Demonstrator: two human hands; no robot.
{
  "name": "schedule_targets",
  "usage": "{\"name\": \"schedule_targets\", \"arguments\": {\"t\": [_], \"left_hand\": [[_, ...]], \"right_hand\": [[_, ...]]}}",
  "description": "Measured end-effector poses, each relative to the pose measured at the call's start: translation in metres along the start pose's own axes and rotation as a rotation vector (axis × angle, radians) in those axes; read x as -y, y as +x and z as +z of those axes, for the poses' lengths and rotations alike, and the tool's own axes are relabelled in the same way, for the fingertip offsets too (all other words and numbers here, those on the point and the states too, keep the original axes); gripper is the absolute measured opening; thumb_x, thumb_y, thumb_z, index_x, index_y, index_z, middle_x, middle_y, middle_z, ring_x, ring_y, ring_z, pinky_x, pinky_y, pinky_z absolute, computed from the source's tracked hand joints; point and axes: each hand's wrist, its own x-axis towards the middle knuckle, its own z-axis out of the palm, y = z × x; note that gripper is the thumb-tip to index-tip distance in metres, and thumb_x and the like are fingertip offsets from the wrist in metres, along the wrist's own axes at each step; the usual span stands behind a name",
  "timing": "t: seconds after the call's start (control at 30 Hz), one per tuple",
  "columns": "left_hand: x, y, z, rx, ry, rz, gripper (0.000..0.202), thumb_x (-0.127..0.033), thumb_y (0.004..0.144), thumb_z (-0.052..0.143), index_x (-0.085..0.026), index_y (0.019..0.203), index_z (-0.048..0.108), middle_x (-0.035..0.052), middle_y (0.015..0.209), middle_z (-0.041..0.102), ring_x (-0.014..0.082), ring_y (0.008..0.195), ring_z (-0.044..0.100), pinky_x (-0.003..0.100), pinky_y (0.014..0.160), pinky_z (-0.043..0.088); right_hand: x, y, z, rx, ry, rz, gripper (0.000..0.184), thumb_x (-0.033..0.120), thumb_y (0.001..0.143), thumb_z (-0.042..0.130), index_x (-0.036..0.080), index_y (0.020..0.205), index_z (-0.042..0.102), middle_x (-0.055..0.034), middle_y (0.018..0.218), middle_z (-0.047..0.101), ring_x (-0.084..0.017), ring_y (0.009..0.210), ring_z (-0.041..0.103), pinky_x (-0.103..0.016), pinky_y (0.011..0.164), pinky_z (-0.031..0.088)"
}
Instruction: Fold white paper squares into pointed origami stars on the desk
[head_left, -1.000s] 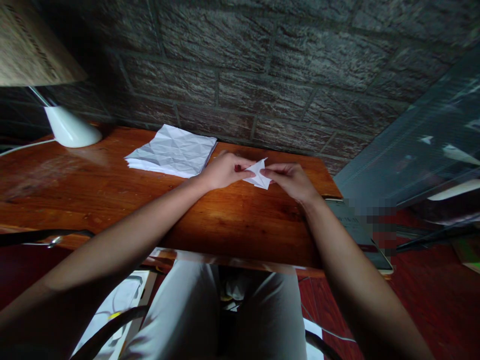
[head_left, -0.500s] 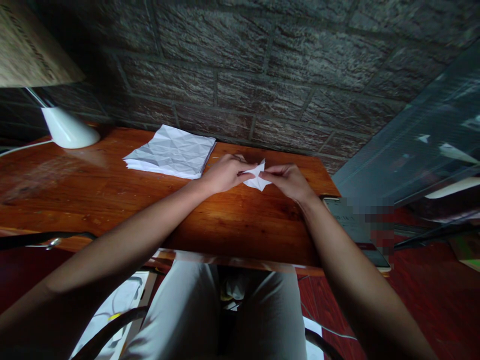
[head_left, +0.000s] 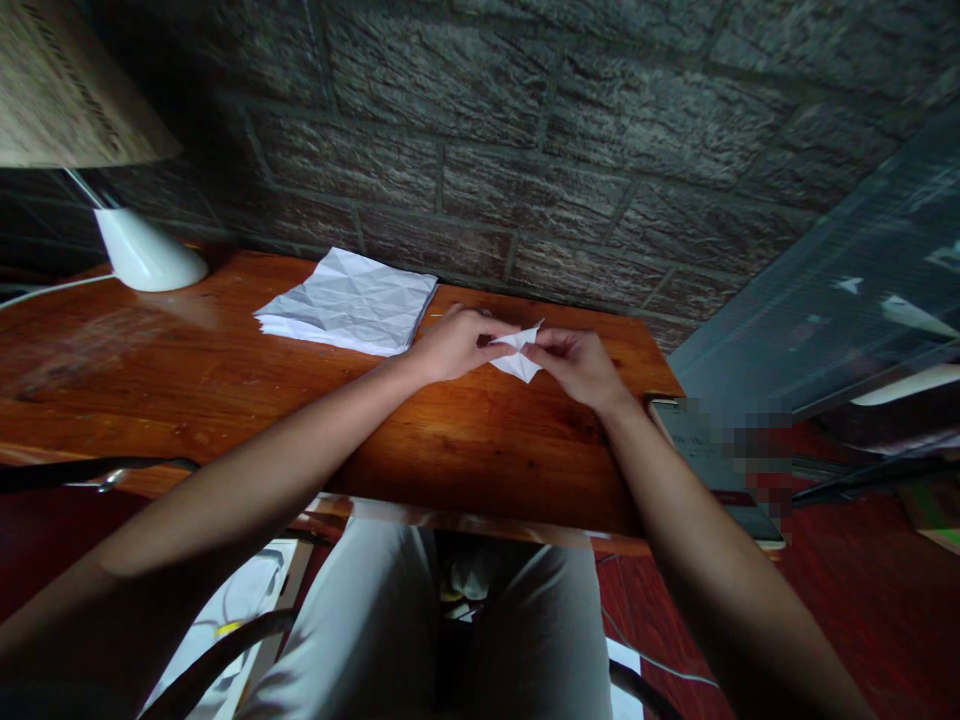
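Note:
A small white piece of folded paper (head_left: pixel 517 366) with pointed corners is held just above the wooden table. My left hand (head_left: pixel 459 345) pinches its left side between thumb and fingers. On the paper's right side, my right hand (head_left: pixel 576 362) pinches it too, thumb toward me. Some of the fingers behind the paper are hidden. To the left of my left hand lies a stack of creased white paper sheets (head_left: pixel 352 298), its top sheet covered in a grid of fold lines.
A lamp with a white base (head_left: pixel 146 252) stands at the table's left back. Behind the wooden table (head_left: pixel 450 450) rises a dark brick wall (head_left: pixel 487 130). A flat grey device (head_left: pixel 701 450), partly blurred out, sits by the right edge. My legs are under the table.
Both hands still pinch the folded paper; its shape and tilt have shifted slightly, with the top corner leaning more to the right. The whole view has moved a little.

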Motion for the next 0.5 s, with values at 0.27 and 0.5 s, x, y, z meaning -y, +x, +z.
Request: {"name": "schedule_targets", "arguments": {"t": [0.27, 0.5], "left_hand": [[0.009, 0.005, 0.004, 0.016, -0.331, -0.165, 0.028, -0.031, 0.082, 0.082, -0.019, 0.107, 0.084, 0.0073, 0.106, 0.084, 0.021, 0.09, 0.078, 0.032, 0.082, 0.061], [0.009, 0.004, 0.008, 0.004, -0.453, -0.236, 0.032, -0.036, 0.078, 0.086, -0.017, 0.103, 0.084, 0.0089, 0.104, 0.084, 0.0229, 0.091, 0.079, 0.037, 0.086, 0.064]], "right_hand": [[0.006, -0.001, -0.002, 0.036, 0.038, 0.012, 0.035, 0.053, 0.078, 0.086, 0.022, 0.093, 0.082, -0.0039, 0.095, 0.082, -0.019, 0.085, 0.071, -0.037, 0.089, 0.055], [0.007, -0.003, -0.001, 0.033, 0.007, 0.017, 0.036, 0.053, 0.077, 0.085, 0.021, 0.093, 0.083, -0.0048, 0.095, 0.082, -0.021, 0.084, 0.071, -0.037, 0.085, 0.056]]}}
